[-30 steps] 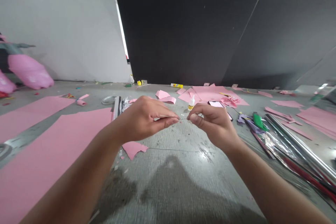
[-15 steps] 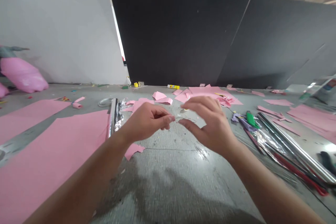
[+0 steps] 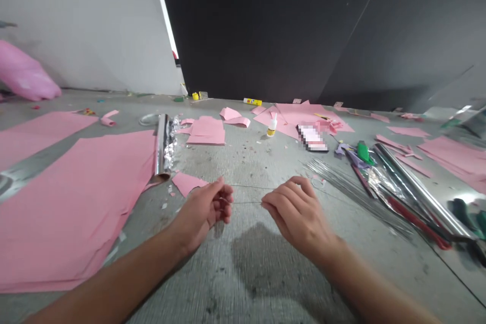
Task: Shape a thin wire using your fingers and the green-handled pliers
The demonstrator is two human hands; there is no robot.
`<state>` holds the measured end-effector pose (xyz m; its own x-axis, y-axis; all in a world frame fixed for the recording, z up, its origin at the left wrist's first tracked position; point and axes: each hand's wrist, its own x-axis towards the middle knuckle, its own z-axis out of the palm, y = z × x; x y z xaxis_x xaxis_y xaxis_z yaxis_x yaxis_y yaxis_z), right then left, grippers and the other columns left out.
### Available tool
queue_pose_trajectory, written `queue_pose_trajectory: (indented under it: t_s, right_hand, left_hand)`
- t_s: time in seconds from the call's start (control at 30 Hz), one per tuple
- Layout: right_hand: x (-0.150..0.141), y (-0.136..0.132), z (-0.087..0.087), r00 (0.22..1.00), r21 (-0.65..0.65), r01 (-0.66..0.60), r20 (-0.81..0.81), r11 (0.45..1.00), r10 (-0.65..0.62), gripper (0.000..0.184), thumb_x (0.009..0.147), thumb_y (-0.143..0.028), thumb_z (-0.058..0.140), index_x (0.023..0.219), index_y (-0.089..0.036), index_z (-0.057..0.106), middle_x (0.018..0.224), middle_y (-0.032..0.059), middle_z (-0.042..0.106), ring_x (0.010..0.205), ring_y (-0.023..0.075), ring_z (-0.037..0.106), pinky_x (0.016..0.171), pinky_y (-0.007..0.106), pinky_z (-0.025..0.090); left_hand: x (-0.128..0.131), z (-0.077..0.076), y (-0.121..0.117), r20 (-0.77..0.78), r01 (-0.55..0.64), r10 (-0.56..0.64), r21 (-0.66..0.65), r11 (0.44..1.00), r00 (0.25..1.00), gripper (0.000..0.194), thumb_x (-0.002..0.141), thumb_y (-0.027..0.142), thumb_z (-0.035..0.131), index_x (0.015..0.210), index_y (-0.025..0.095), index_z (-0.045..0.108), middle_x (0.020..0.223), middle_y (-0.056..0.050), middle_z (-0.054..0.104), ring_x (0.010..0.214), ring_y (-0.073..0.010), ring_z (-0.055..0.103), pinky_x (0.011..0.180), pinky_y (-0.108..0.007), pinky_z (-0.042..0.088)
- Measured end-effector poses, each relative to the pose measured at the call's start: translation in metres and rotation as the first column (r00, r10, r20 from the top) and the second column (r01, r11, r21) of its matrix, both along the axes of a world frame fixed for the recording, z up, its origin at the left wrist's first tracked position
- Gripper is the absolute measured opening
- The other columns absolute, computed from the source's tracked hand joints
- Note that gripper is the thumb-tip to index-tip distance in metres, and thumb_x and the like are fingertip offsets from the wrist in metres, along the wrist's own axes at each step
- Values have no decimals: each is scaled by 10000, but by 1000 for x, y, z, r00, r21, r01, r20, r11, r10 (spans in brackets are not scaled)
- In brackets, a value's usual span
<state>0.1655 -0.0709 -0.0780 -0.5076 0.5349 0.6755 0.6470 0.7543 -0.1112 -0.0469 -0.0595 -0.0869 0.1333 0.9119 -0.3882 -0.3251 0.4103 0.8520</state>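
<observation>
My left hand (image 3: 207, 208) and my right hand (image 3: 294, 210) hover low over the grey concrete floor (image 3: 246, 273), close together. Both pinch the ends of a thin metal wire (image 3: 246, 202) stretched between their fingertips. The left fingers are curled shut around its end. The right thumb and forefinger pinch the other end. A small pink paper scrap (image 3: 186, 183) lies just beyond my left hand. A bundle of thin wires (image 3: 341, 182) lies on the floor beyond my right hand.
Large pink paper sheets (image 3: 72, 197) cover the floor at left, beside a silver foil roll (image 3: 161, 149). A glue bottle (image 3: 271, 125), a phone (image 3: 312, 137) and pink cuttings (image 3: 296, 117) lie ahead. Foil rolls, red sticks and a green tool (image 3: 364, 153) lie at right. Dark panels stand behind.
Both hands have dropped from chest height down near the floor. The right hand, briefly spread open, pinches the wire again. The view has tilted downward.
</observation>
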Motion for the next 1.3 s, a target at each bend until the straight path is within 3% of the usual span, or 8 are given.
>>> queue_pose_trajectory:
  t_s: [0.23,0.4,0.53,0.8,0.93,1.03,1.13,1.3]
  right_hand:
    - [-2,-4,-13,998,38,16,65,999,-18,85,897,-109,573,917,-190,562,813,-3,679,745,137,566,898,378,384]
    - [-2,-7,-11,996,12,22,87,1000,-23,102,910,-113,552,932,-212,558,826,5,685,771,149,580,915,396,368]
    - [-3,-5,-13,993,-26,-11,113,1000,14,88,917,-127,546,954,-206,556,835,6,677,757,148,562,919,404,358]
    - [-6,-9,-18,979,-53,-62,192,997,71,48,924,-149,529,935,-177,566,764,5,644,703,150,531,830,383,358]
    - [-7,-8,-18,990,-48,-34,137,998,41,44,913,-143,546,895,-175,571,755,4,654,669,141,519,792,372,351]
    - [-11,-7,-20,999,-168,-41,-1,985,41,111,917,-134,512,834,-176,574,694,0,627,645,138,517,736,352,348]
    - [-12,-9,-19,989,-303,-90,-139,949,49,154,915,-134,482,795,-176,568,660,-6,602,626,131,514,690,332,342]
    - [-11,-15,-11,979,-501,-159,-193,851,70,162,909,-151,475,781,-186,568,679,-11,608,656,127,540,669,304,370]
  left_hand:
    - [1,0,-9,98,276,-263,-152,949,960,458,844,577,551,789,130,636,584,-14,579,400,-92,504,329,-191,385]
    - [-1,-5,-12,151,353,-351,16,936,924,489,805,586,597,935,123,684,710,-37,632,464,-97,555,338,-192,445]
    - [0,-5,-14,-90,450,-442,125,884,893,357,824,473,640,833,119,685,685,-24,620,497,-90,557,390,-198,487]
    - [2,-4,-14,-244,507,-479,65,859,843,304,846,396,630,703,128,642,480,28,554,368,-60,492,364,-165,429]
    - [4,-5,-15,-155,438,-427,41,898,891,264,812,373,667,696,137,640,577,22,585,400,-57,488,345,-171,424]
    - [4,-4,-16,-337,466,-403,128,876,851,242,846,358,623,758,138,672,559,28,569,398,-60,481,370,-183,420]
    - [-1,-4,-15,-650,582,-243,373,723,720,210,887,309,574,839,156,710,587,8,612,488,-91,546,485,-221,460]
    - [-17,-2,-8,-825,806,127,565,179,550,230,931,167,471,1025,150,680,827,-68,713,735,-152,635,643,-267,492]
